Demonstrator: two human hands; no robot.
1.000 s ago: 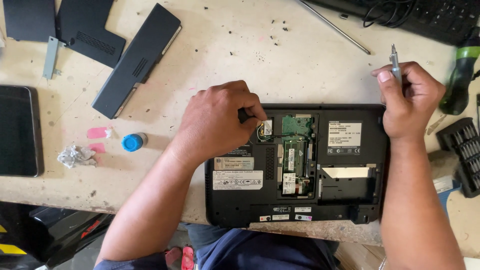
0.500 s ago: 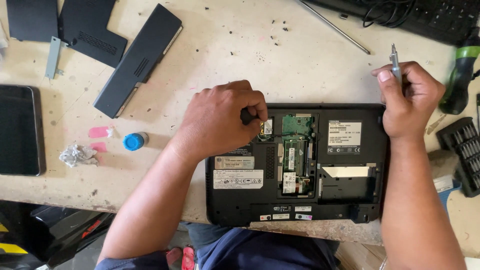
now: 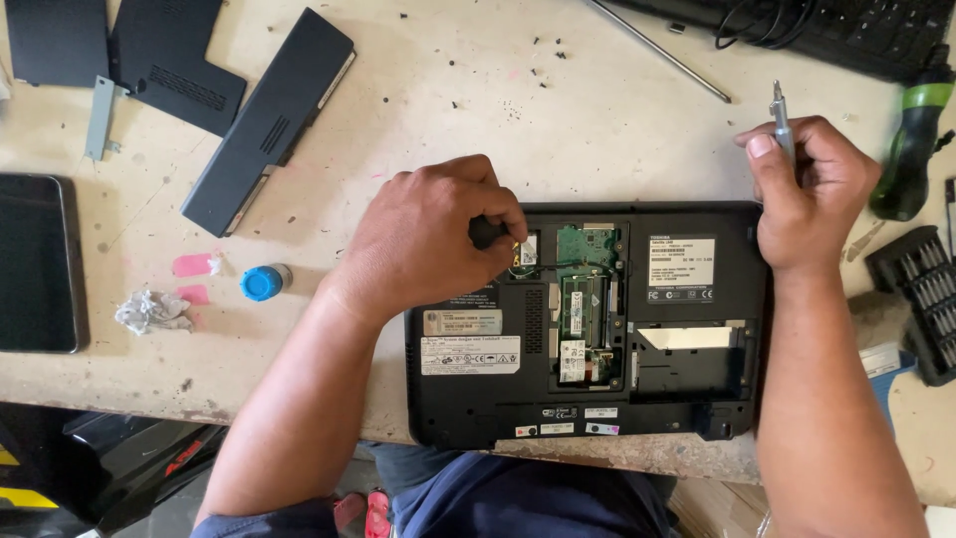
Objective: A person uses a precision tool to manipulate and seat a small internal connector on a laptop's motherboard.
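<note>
A black laptop (image 3: pixel 687 399) lies upside down at the table's near edge, its centre bay uncovered to show green circuit boards (image 3: pixel 586 304). My left hand (image 3: pixel 433 234) rests on the laptop's upper left corner, fingers pinched on something small and dark beside the open bay; I cannot tell what it is. My right hand (image 3: pixel 812 189) sits at the laptop's upper right corner, closed around a thin metal screwdriver (image 3: pixel 781 118) that points up and away.
A long black battery (image 3: pixel 271 118) and black cover panels (image 3: pixel 169 62) lie at the far left. A dark tablet (image 3: pixel 35 264), crumpled paper, pink bits and a blue cap (image 3: pixel 261 283) sit left. A green-handled screwdriver (image 3: pixel 914 139), bit case (image 3: pixel 921 289), keyboard (image 3: pixel 846 30) and metal rod (image 3: pixel 662 52) lie right.
None of note: both hands stay where they were; the left fingers shift only slightly at the bay's edge.
</note>
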